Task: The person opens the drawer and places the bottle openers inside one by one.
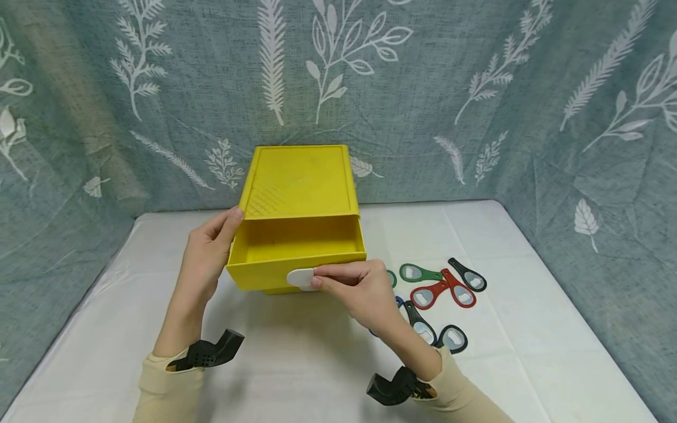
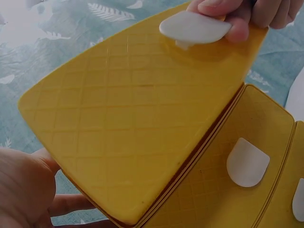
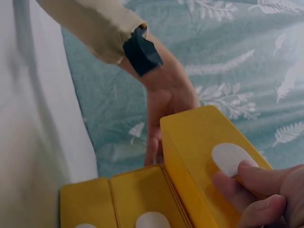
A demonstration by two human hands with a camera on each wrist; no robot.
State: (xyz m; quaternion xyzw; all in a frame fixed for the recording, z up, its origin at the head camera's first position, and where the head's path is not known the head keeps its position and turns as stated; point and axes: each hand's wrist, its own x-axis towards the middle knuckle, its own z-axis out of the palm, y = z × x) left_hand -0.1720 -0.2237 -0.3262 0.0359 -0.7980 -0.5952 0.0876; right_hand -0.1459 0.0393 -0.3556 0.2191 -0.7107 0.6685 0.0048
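A small yellow drawer cabinet (image 1: 301,179) stands on the table, with its top drawer (image 1: 301,241) pulled out towards me. My right hand (image 1: 365,288) pinches the drawer's white knob (image 1: 300,277) between thumb and fingers. My left hand (image 1: 211,247) rests against the cabinet's left side near the top, its fingers fairly straight in the left wrist view. Lower drawers show white knobs (image 2: 248,162) in both wrist views. Right of the cabinet lie several bottle openers, among them a green one (image 1: 420,272), a red one (image 1: 461,289) and a black one (image 1: 468,274).
A white cloth (image 1: 296,364) covers the table. Behind it and at both sides hangs a grey-green curtain (image 1: 211,88) with white leaf prints, close to the cabinet's back. My right forearm and hand partly hide some openers, including a blue one (image 1: 399,301).
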